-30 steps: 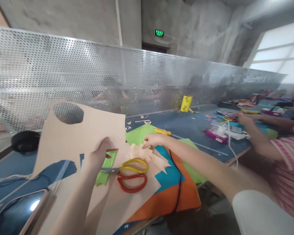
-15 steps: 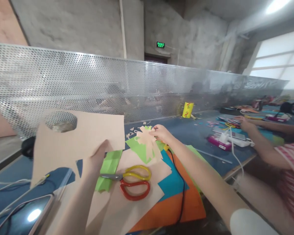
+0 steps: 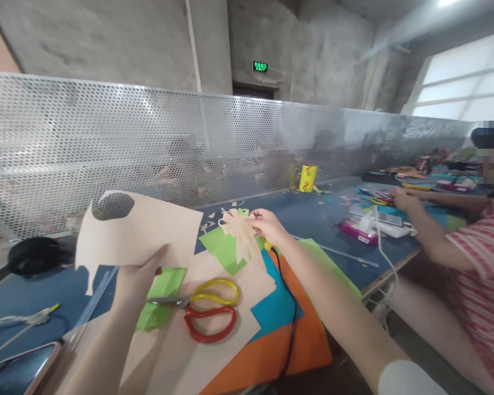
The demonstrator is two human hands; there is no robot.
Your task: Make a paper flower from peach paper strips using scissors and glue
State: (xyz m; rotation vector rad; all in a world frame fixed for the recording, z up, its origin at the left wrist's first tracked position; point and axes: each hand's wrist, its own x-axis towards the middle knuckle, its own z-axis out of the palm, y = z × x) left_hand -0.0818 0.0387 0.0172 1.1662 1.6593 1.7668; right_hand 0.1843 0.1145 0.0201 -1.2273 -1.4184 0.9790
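Pinching one paper cutout (image 3: 234,224) by its edge, just left of the fingertips, with right hand (image 3: 267,226); gripping one cream sheet (image 3: 150,230) with left hand (image 3: 142,274), beyond one pair of scissors (image 3: 184,302).

yellow cylinder (image 3: 308,179) on blue table (image 3: 308,219)

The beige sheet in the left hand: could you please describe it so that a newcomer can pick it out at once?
Start from the perforated metal screen, then go down to the left part of the blue table. There the left hand holds up the beige sheet. The large oval hole at its upper left sets it apart from the beige paper lying under the scissors.
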